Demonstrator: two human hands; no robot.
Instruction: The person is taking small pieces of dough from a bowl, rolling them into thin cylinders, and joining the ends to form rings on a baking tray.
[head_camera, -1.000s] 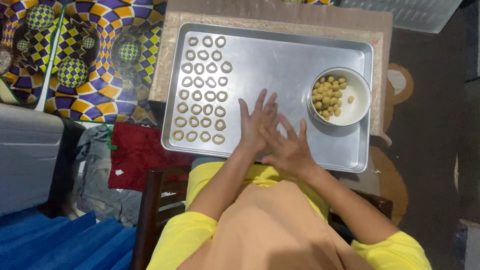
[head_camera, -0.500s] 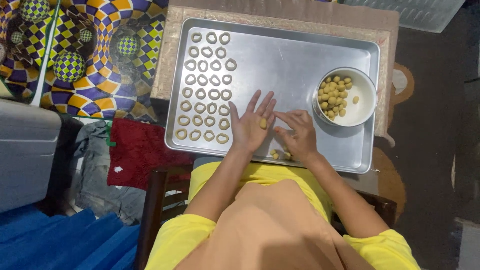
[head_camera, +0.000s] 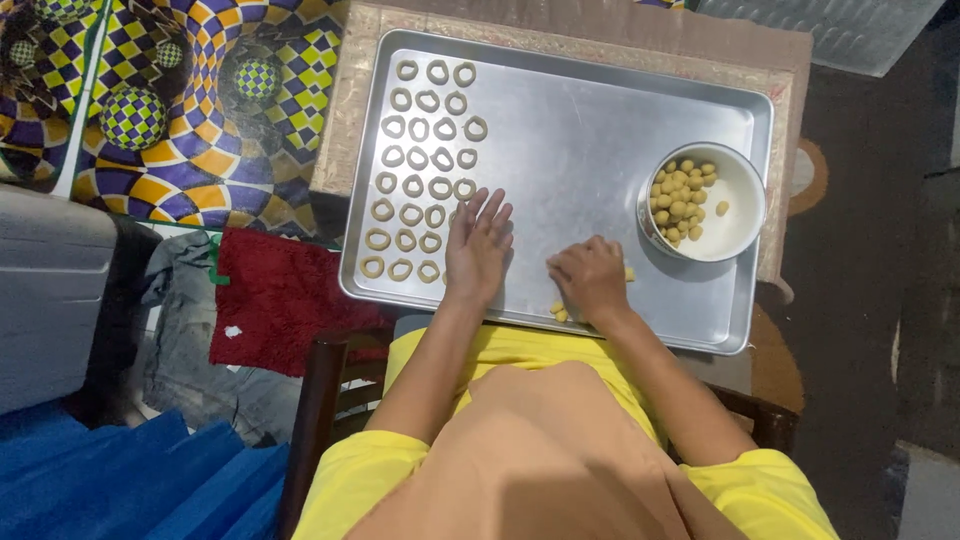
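A large metal baking tray (head_camera: 590, 130) lies in front of me. Several small dough rings (head_camera: 420, 157) sit in rows on its left part. My left hand (head_camera: 478, 246) rests flat on the tray with fingers spread, right beside the lowest rings. My right hand (head_camera: 590, 278) is curled, fingertips down on the tray, with a few small dough balls (head_camera: 559, 311) lying by it. A white bowl (head_camera: 706, 201) of several yellow dough balls stands on the tray's right side. Whether the right hand pinches a dough piece is hidden.
The tray sits on a beige mat (head_camera: 340, 110) over a small table. A brightly patterned floor cloth (head_camera: 180, 110) lies to the left, a red cloth (head_camera: 275, 300) and grey fabric (head_camera: 190, 330) below it. Blue sheeting (head_camera: 130, 480) is at bottom left.
My hands, pressed together a second ago, have parted. The left hand moved left to the rings and lies flat; the right hand dropped to the tray near the loose dough balls.
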